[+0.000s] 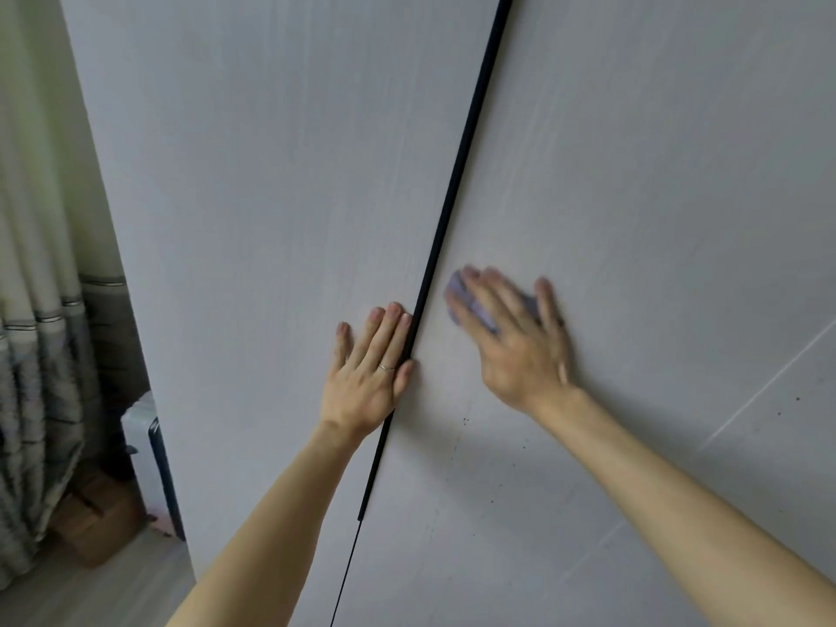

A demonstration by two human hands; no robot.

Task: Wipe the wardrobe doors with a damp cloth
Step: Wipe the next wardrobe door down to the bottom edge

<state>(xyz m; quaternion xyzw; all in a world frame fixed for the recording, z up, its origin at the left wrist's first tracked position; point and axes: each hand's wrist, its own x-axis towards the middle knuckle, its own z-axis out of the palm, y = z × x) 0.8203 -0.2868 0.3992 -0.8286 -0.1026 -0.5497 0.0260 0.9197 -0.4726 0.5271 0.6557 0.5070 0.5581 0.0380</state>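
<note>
Flat-fingered right hand (511, 341) presses purple cloth (459, 298) onto right door (656, 196); left hand (371, 373), open, empty, likely steadies left door (271, 196).

Soft, even daylight; the right hand (511, 337) is motion-blurred, casting faint shadow, with wide-angle bending at edges.

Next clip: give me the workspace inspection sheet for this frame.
Surface: pale left door and right door, black strip between them; dark specks low on the right door.
Job's things: purple cloth flat against the right door.
Clutter: nothing seen.
Hands: left hand flat on the left door beside the strip; right hand presses the cloth, blurred.
Cables: nothing seen.
Surroundings: curtain, white object, cardboard box at left.
</note>
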